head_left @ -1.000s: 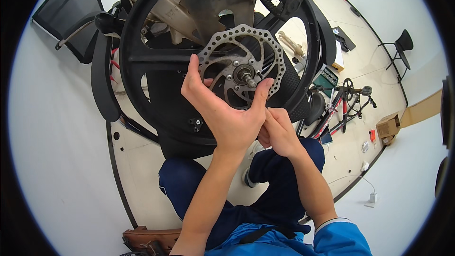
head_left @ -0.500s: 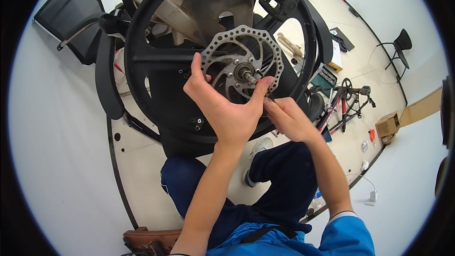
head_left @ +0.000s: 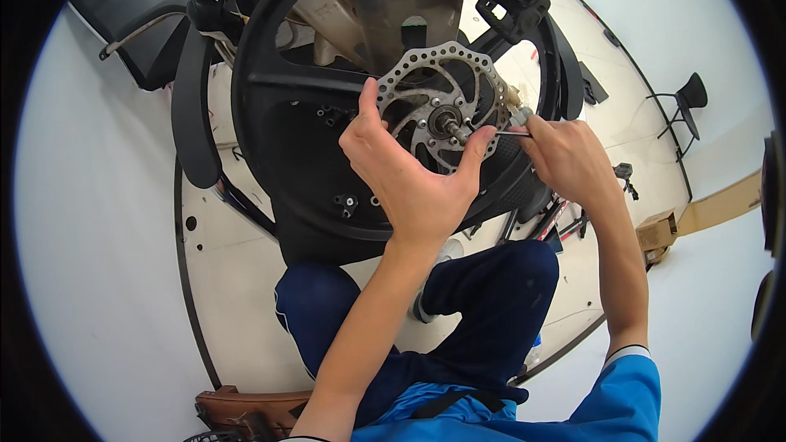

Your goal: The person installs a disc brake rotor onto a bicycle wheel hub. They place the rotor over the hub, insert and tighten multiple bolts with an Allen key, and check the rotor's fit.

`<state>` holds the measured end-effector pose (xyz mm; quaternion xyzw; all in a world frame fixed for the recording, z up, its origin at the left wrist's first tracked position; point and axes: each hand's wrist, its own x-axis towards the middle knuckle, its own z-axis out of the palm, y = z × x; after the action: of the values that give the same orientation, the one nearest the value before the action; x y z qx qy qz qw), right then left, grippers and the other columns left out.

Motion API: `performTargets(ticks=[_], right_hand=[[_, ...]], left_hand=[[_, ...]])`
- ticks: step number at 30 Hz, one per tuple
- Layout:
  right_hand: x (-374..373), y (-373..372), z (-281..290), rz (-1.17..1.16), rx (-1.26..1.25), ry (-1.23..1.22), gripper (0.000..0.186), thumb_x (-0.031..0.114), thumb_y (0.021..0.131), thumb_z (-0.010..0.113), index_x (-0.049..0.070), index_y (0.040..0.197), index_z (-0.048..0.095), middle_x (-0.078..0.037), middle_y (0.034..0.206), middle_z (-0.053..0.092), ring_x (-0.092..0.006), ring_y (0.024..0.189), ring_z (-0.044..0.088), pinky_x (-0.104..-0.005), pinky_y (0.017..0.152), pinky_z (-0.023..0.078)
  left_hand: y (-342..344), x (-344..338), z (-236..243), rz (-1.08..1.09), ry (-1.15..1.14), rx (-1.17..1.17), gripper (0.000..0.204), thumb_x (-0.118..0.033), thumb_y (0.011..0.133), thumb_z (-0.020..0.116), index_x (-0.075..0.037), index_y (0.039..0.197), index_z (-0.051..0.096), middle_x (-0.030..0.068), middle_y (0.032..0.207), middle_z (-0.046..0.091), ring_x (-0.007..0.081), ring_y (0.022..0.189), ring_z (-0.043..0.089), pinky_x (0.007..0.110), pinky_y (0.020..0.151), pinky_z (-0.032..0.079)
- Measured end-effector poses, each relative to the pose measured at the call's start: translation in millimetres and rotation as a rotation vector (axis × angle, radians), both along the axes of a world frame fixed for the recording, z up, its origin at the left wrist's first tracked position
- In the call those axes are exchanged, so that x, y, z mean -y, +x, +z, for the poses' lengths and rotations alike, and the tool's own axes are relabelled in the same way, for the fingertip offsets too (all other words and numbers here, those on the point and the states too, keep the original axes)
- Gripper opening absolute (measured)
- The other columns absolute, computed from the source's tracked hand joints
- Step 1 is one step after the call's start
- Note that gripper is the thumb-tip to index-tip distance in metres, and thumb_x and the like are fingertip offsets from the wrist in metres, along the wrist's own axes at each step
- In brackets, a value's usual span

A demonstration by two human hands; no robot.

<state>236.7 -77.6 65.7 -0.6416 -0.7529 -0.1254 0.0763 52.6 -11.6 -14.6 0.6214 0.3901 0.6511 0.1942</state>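
A silver perforated brake rotor [head_left: 449, 58] with a centre axle [head_left: 450, 126] is mounted on a black spoked wheel [head_left: 250, 74]. My left hand [head_left: 413, 180] is wrapped round the rotor from below, its fingertips at the left rim and its thumb at the lower right beside the axle. My right hand [head_left: 573, 160], at the rotor's right, grips a thin metal hex key [head_left: 512, 134] between thumb and fingers. The key lies nearly level, reaching toward the rotor's bolts by my left thumb; whether its tip sits in a bolt I cannot tell.
The wheel rests on a black chair, under a pale bike frame [head_left: 323, 12]. A mesh-backed chair [head_left: 127, 12] is upper left, a small chair [head_left: 688, 102] far right. Cardboard boxes [head_left: 657, 233] and bike parts lie on the right; a brown bag [head_left: 241, 405] is lower left.
My right hand has come out from below my left, moving up and right, and the hex key now shows nearly level. The view has shifted slightly, with wheel and left hand further right in it.
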Motion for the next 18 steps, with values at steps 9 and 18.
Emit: performTargets(ticks=[9,18], right_hand=[[-1.6,-11.9,-18.9,0.036,-0.390,0.069,0.022,0.011,0.101,0.061,0.000,0.083,0.055,-0.020,0.061,0.052,-0.0411,0.059,0.057,-0.0481,0.056,0.043],[-7.6,-14.0,-32.1,0.000,-0.398,0.037,0.022,0.013,0.101,0.061,0.000,0.083,0.056,-0.021,0.060,0.054,-0.0433,0.060,0.059,-0.0495,0.056,0.045]], left_hand=[[-3.9,4.5,11.9,0.019,-0.074,-0.060,0.108,-0.043,0.075,0.093,0.002,0.152,0.032,0.0184,0.130,0.039,0.0314,0.122,0.041,0.047,0.104,0.031],[-9.1,-6.4,27.6,0.086,-0.092,-0.253,0.093,-0.045,0.076,0.089,-0.001,0.144,0.044,0.0139,0.134,0.044,0.0314,0.127,0.044,0.052,0.103,0.028]])
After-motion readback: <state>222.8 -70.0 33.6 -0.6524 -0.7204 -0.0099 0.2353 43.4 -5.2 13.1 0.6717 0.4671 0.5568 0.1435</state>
